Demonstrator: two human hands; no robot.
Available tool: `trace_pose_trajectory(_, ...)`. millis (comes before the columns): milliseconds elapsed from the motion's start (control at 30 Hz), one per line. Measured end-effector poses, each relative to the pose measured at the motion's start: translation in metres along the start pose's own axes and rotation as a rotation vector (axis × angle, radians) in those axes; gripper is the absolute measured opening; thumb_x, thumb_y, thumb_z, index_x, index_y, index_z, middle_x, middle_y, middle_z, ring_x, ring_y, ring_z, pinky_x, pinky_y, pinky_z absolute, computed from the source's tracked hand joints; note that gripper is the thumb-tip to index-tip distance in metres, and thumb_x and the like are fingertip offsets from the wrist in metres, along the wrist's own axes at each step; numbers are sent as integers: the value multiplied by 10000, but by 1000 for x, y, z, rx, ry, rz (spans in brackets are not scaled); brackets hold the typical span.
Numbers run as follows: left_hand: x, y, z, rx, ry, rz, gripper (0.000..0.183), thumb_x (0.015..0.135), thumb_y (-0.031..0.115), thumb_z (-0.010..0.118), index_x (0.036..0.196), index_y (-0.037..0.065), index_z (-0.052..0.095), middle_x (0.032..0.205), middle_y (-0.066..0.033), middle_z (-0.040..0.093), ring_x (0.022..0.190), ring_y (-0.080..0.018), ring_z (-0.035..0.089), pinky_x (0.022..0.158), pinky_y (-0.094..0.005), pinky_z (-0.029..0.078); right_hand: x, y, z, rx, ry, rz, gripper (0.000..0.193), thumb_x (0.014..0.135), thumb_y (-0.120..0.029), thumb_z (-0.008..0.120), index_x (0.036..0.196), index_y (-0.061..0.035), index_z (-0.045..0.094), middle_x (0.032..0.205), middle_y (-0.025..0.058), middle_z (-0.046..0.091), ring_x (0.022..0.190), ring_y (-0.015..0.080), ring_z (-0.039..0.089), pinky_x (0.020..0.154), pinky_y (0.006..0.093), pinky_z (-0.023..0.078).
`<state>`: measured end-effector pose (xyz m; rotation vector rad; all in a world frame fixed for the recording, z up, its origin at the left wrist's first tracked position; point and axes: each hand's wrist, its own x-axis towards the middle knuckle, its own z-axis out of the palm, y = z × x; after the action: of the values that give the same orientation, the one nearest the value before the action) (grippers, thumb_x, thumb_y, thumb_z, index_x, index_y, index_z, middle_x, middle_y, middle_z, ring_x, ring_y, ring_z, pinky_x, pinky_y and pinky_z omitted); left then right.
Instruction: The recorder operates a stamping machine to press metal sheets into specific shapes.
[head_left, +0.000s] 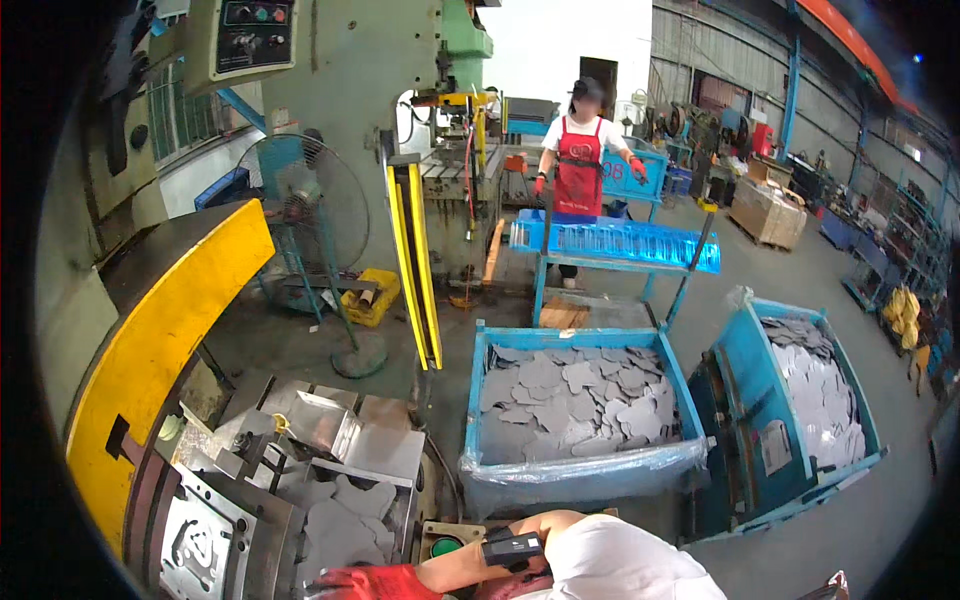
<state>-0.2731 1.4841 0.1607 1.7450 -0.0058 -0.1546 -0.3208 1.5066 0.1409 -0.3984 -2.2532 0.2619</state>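
Observation:
My right hand (372, 583), in a red glove, is at the lower edge, its forearm coming from the right out of a white sleeve (625, 565). A black device (512, 549) is strapped on that wrist. The frame's edge cuts off most of the fingers, so their grip is hidden. Just beyond the hand, flat grey sheet-metal pieces (345, 525) lie in a metal tray beside the press. Left of them is a steel die plate (195, 545) with a cut shape. A green button (445, 547) shows behind my forearm. My left hand is out of view.
A blue bin (590, 480) of grey metal pieces stands ahead, another blue bin (785, 440) to its right. A yellow guard (170, 350) curves at left; yellow-striped posts (415, 265) rise near a fan (300, 200). Behind a blue-topped rack (620, 245) stands a person (580, 165) in a red apron.

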Motion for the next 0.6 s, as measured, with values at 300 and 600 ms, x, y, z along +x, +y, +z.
trace_pose_trajectory(300,-18,2,3,-34,-80,-129,302,780,148,593,1050,33,521,975,-54,575,843,-138,516,743,-280,426,-31,34,108,1335,117,639,636,761,-141,549,1322,-59,261,1181,164,453,1026,234,472,854,332,387)
trace_pose_trajectory(600,-29,-123,18,-64,-302,-412,593,772,347,562,1217,3,375,999,-164,562,852,-271,571,740,-318,489,-33,20,84,799,180,765,594,743,-275,619,1264,-134,372,788,103,625,725,224,598,629,335,468)
